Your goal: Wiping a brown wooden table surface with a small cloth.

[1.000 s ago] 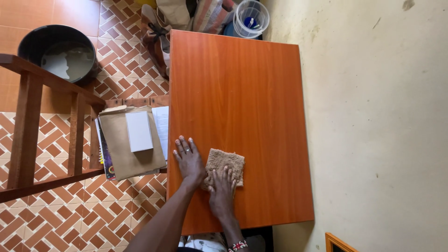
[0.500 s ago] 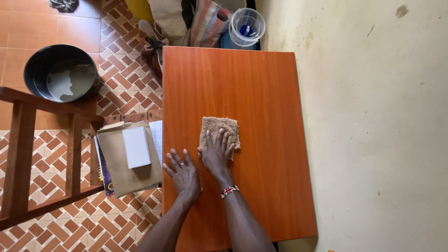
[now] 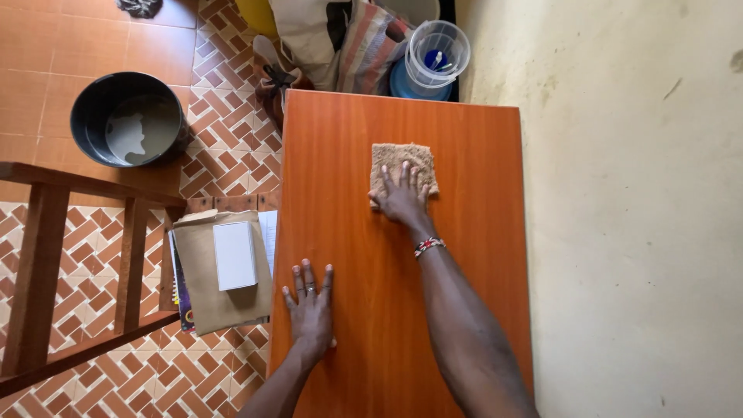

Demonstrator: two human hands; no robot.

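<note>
A tan square cloth (image 3: 402, 157) lies flat on the orange wooden tabletop (image 3: 464, 178), toward its far end. My right hand (image 3: 401, 198) presses on the cloth's near edge, fingers spread over it, arm stretched out, a beaded band on the wrist. My left hand (image 3: 310, 306) rests flat on the table's near left part, fingers apart, holding nothing.
A wooden chair (image 3: 77, 271) left of the table carries a brown envelope (image 3: 209, 302), a white box (image 3: 234, 255) and papers. A black basin (image 3: 128, 120) with water sits on the tiled floor. Bags (image 3: 340, 39) and a clear plastic tub (image 3: 437, 50) stand beyond the table; a wall (image 3: 635, 209) runs along the right.
My right hand has pushed the cloth away from me, from the near middle of the table toward its far end. My left hand stays flat near the left edge.
</note>
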